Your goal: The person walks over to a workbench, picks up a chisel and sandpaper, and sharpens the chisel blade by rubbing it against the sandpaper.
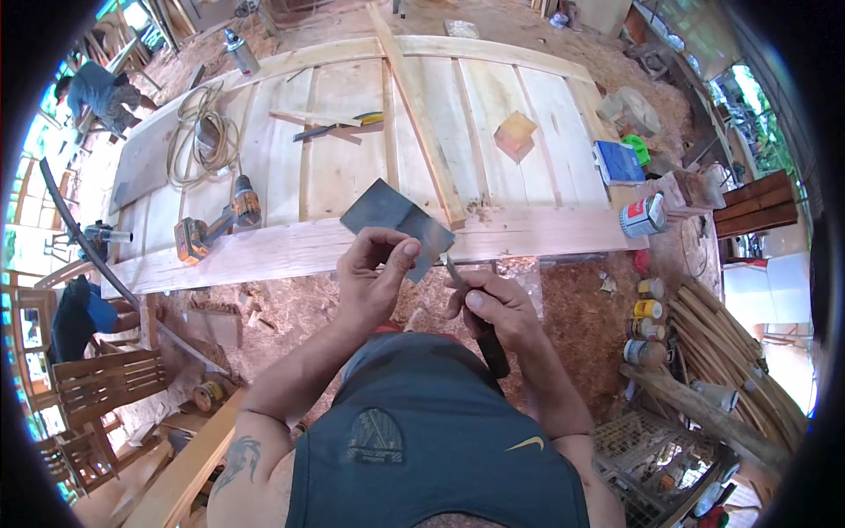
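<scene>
My left hand [378, 271] is closed, with thumb and fingers curled at the lower edge of a dark sheet that looks like sandpaper [396, 214]. The sheet has a crease across it and hangs over the near edge of a wooden panel [537, 227]. In my right hand [500, 308] is a tool with a dark handle [493, 352] and a narrow metal end; whether it is a knife or a chisel I cannot make out. Its tip meets the sheet's right corner. My right fingers wrap around the upper part of the tool.
A loose wood strip [418, 123] crosses the panel. On the panel lie a cordless drill [216, 222], a coiled cord [201, 145], a yellow-and-black tool [343, 126], an orange-brown sheet [516, 135] and a tin [642, 216]. Two people [99, 95] work at the left.
</scene>
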### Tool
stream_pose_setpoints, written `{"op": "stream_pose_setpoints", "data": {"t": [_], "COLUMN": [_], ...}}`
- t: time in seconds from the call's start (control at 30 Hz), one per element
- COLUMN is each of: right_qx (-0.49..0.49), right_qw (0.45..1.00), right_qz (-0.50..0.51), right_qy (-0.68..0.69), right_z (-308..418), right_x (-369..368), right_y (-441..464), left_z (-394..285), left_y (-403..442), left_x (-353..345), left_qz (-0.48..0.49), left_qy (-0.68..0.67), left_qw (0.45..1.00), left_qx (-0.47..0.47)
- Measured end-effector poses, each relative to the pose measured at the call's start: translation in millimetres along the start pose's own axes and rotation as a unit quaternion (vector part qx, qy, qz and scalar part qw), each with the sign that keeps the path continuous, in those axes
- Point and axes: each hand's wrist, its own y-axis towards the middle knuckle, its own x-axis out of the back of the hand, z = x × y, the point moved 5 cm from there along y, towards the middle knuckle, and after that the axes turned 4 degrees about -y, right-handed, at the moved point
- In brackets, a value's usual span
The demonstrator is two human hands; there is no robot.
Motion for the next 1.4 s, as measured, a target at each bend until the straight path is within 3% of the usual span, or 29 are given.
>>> {"op": "stream_pose_setpoints", "data": {"t": [0.13, 0.33, 0.63, 1.4], "right_qx": [0.035, 0.098, 0.126, 0.128], "right_qw": [0.999, 0.995, 0.992, 0.991], "right_qz": [0.013, 0.012, 0.03, 0.035], "right_qy": [-0.021, 0.007, -0.001, -0.018], "right_z": [2, 15, 19, 27], "right_x": [-7, -18, -21, -25], "right_y": [2, 11, 12, 12], "left_z": [-1, -18, -23, -25], "left_y": [3, 9, 5, 3], "left_x": [-4, -27, -38, -36], "left_qz": [-0.025, -0.046, -0.009, -0.026], "left_qy": [0.056, 0.03, 0.058, 0.099], "left_qw": [0.996, 0.984, 0.981, 0.961], "left_qx": [-0.07, -0.167, -0.185, -0.257]}}
